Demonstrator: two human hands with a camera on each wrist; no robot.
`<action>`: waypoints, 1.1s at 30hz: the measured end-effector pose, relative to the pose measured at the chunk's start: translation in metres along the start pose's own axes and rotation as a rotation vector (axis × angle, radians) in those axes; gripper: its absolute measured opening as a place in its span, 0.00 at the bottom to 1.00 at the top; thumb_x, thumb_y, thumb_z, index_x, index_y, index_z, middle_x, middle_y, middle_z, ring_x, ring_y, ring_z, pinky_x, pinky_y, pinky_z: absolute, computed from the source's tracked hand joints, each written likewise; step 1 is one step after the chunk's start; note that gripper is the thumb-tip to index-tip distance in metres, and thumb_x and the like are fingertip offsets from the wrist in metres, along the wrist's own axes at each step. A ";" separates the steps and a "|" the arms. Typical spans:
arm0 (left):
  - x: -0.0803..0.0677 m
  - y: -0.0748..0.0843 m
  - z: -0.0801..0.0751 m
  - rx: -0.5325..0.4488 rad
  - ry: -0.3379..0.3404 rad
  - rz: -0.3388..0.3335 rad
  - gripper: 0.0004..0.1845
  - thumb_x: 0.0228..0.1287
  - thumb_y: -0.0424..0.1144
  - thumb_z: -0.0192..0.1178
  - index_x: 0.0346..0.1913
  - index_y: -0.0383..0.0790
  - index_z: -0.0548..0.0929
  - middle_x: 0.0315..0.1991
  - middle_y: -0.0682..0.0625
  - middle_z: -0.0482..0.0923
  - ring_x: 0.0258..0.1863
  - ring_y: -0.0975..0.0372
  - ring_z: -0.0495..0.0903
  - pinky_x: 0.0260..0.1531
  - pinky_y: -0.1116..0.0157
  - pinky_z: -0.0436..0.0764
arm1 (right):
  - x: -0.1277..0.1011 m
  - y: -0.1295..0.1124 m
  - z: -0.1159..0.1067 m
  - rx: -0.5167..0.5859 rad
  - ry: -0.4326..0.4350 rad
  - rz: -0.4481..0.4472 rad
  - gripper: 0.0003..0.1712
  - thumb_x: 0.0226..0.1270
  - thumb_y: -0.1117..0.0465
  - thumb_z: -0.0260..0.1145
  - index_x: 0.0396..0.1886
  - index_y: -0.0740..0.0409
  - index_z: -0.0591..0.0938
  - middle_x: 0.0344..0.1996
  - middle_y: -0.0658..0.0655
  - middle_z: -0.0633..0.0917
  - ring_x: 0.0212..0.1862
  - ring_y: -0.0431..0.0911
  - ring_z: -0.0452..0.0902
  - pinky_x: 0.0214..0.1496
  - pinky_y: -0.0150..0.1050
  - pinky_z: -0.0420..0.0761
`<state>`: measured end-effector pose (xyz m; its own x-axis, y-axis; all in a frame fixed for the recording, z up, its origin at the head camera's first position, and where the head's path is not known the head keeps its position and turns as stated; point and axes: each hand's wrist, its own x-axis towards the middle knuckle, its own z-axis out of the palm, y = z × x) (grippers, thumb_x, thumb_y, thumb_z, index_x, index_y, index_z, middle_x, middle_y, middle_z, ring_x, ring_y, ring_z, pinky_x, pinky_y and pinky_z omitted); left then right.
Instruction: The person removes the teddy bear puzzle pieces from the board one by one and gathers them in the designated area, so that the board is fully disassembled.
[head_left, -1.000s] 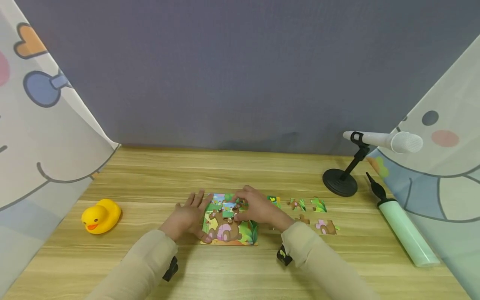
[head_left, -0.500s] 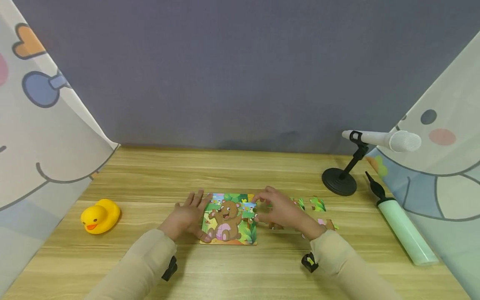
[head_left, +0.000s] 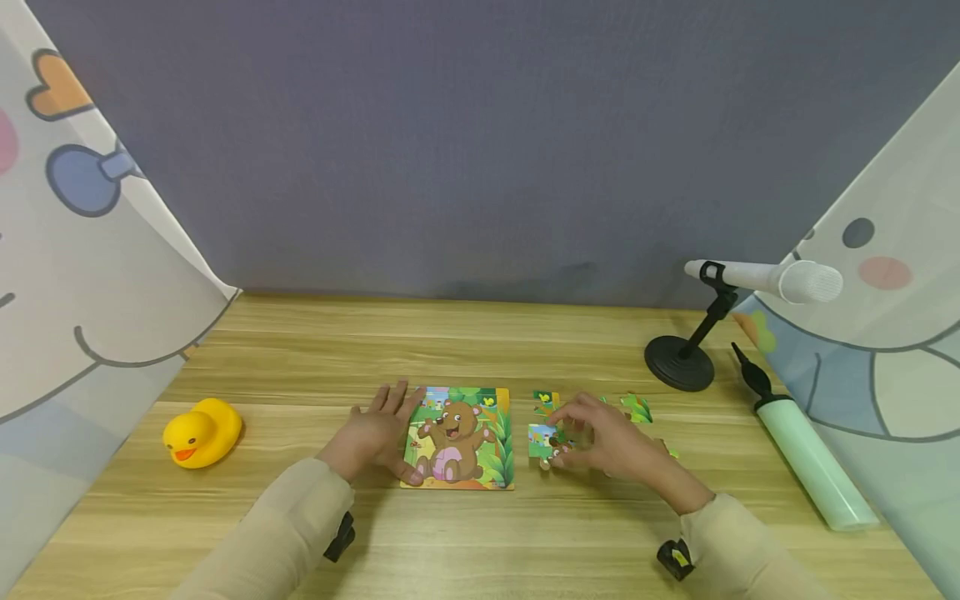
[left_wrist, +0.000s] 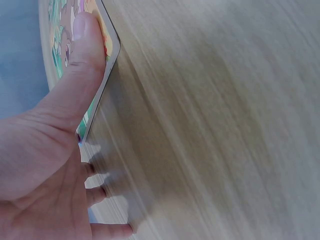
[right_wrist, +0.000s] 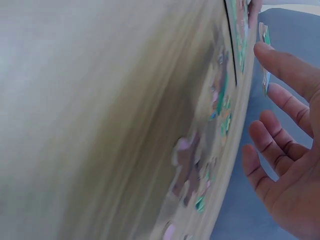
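Wooden surface point(head_left: 525, 533) runs wall to wall, grey backdrop behind, cartoon curtains both sides. Landmark is the puzzle board point(head_left: 459, 437), bear picture, lying flat near the front middle of the surface.

Far right of the board: mint-green pump point(head_left: 806, 462) lying down, mic stand point(head_left: 681, 363) just behind it with the white mic point(head_left: 772, 280) on top. Far left of the board: yellow rubber duck point(head_left: 201, 431).

My left hand point(head_left: 375, 433) lies flat at the board's left edge, fingers spread and straight, thumb laid on the front-left corner, pinning it. My right hand point(head_left: 600, 437) is just right of the board, fingers curled, pinching a loose puzzle piece point(head_left: 542, 439) at its edge; the piece sits on or just over the surface, can't tell which. More loose pieces point(head_left: 637, 408) are scattered right of the board, some hidden under my right hand.

Handling, my guess: the piece is thin, stiff and very light, with knobs that could bend, so pinch it by opposite edges with fingertips. The board is thin and rigid and may slide on smooth wood, hence the thumb on the corner.

Views: head view gives the whole layout and the bear picture. Left wrist view alone shows my thumb point(left_wrist: 82, 70) overlapping the board's rounded corner and how thin that edge is. Right wrist view is blurred but shows my right-hand fingers point(right_wrist: 285, 65) from the palm side, with the piece edge-on at the fingertip.
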<state>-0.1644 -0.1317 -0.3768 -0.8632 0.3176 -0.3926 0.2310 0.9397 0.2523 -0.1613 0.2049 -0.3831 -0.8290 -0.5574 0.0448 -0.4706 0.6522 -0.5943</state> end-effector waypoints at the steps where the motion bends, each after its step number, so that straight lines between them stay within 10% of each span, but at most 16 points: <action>1: 0.000 0.000 0.000 0.001 -0.001 -0.001 0.69 0.26 0.62 0.70 0.71 0.42 0.40 0.70 0.36 0.31 0.68 0.42 0.35 0.55 0.33 0.48 | -0.003 0.002 0.000 -0.004 0.000 -0.003 0.23 0.48 0.50 0.72 0.46 0.41 0.77 0.36 0.50 0.74 0.35 0.48 0.68 0.30 0.35 0.71; 7: 0.000 0.001 0.000 -0.008 -0.004 -0.001 0.69 0.27 0.61 0.70 0.71 0.41 0.40 0.70 0.36 0.30 0.68 0.41 0.35 0.55 0.33 0.47 | -0.021 0.012 0.006 0.000 -0.021 0.023 0.23 0.47 0.45 0.71 0.45 0.38 0.77 0.46 0.50 0.74 0.57 0.59 0.66 0.44 0.45 0.75; 13: -0.001 0.000 0.000 -0.024 -0.007 -0.002 0.69 0.27 0.60 0.70 0.71 0.42 0.40 0.70 0.36 0.30 0.68 0.42 0.35 0.54 0.33 0.46 | -0.030 0.013 0.013 -0.024 -0.035 0.007 0.24 0.46 0.44 0.72 0.45 0.38 0.77 0.39 0.43 0.73 0.36 0.42 0.69 0.34 0.32 0.74; 33: -0.001 0.000 0.000 -0.025 -0.005 -0.002 0.69 0.27 0.61 0.70 0.71 0.42 0.40 0.70 0.37 0.30 0.68 0.42 0.35 0.55 0.33 0.46 | -0.033 0.008 0.015 -0.115 -0.072 -0.014 0.24 0.45 0.40 0.71 0.44 0.39 0.78 0.39 0.40 0.73 0.40 0.38 0.70 0.42 0.37 0.74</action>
<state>-0.1636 -0.1318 -0.3769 -0.8614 0.3165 -0.3973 0.2179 0.9367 0.2739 -0.1330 0.2211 -0.4015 -0.8000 -0.5999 -0.0080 -0.5169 0.6960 -0.4983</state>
